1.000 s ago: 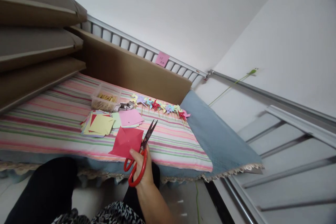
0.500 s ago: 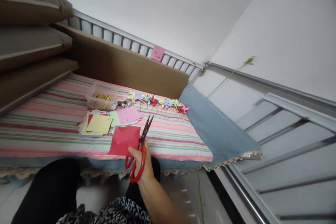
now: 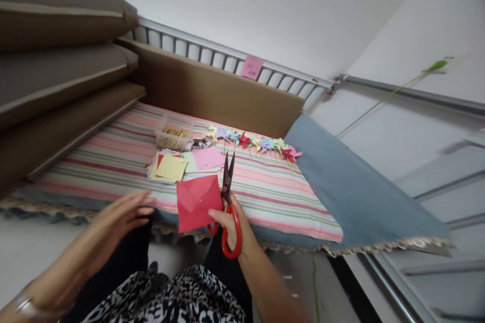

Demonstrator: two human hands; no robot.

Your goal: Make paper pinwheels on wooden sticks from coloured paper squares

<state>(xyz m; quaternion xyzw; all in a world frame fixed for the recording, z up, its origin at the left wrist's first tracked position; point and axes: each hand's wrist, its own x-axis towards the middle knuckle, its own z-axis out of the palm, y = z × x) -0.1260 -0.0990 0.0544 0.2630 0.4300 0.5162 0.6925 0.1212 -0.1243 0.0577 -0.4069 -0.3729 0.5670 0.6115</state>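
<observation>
My right hand (image 3: 235, 227) grips red-handled scissors (image 3: 232, 234), blades pointing away and slightly apart. The same hand pinches a red paper square (image 3: 197, 201) under its thumb, with crease lines across the sheet. To the left of the paper, my left hand (image 3: 123, 219) hovers with its fingers stretched out, holding nothing. Beyond the red square lie a stack of coloured paper squares (image 3: 170, 168) with a yellow one on top, and a pink sheet (image 3: 208, 158) over pale green ones.
A clear plastic box (image 3: 174, 133) of small sticks stands behind the papers, small grey pieces (image 3: 199, 144) beside it. Paper pinwheels (image 3: 244, 140) lie in a row on the striped cloth (image 3: 280, 202). Brown cushions (image 3: 60, 75) are stacked at left; a brown board (image 3: 212, 93) lines the back.
My left hand has come into view from the lower left, toward the red paper. The view has swung left. My right hand still holds the scissors and red paper.
</observation>
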